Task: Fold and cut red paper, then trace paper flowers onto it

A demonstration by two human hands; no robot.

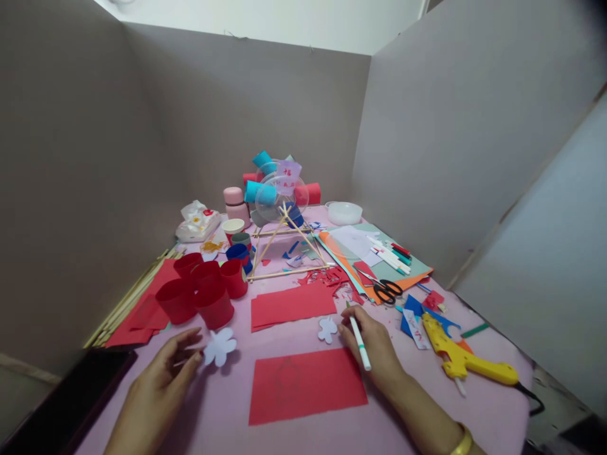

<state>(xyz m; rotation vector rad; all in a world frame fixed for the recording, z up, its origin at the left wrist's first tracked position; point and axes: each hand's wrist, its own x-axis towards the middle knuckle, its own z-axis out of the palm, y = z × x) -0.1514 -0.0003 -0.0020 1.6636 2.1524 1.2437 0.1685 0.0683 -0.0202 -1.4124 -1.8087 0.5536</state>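
Between the thumb and fingers of my left hand [164, 373] is a white paper flower [220, 347], held by one edge just above the table. My right hand [372, 344] grips a white marker [359, 342] with a green band, its white end tilted toward me. A smaller white paper flower [327, 330] lies beside the right fingertips; whether they touch it I cannot tell. In front of me lies a red paper sheet [327, 382] with a faint outline drawn on its left half. Farther back rest stacked red paper strips [291, 306].
Red paper cups [214, 303] stand at left, near bamboo sticks [118, 300]. Behind them a stick frame [268, 249] carries a wheel with paper cylinders [260, 193]. At right are scissors [386, 291], markers [391, 259] and a yellow glue gun [462, 357]. Grey partitions [246, 101] enclose the table.
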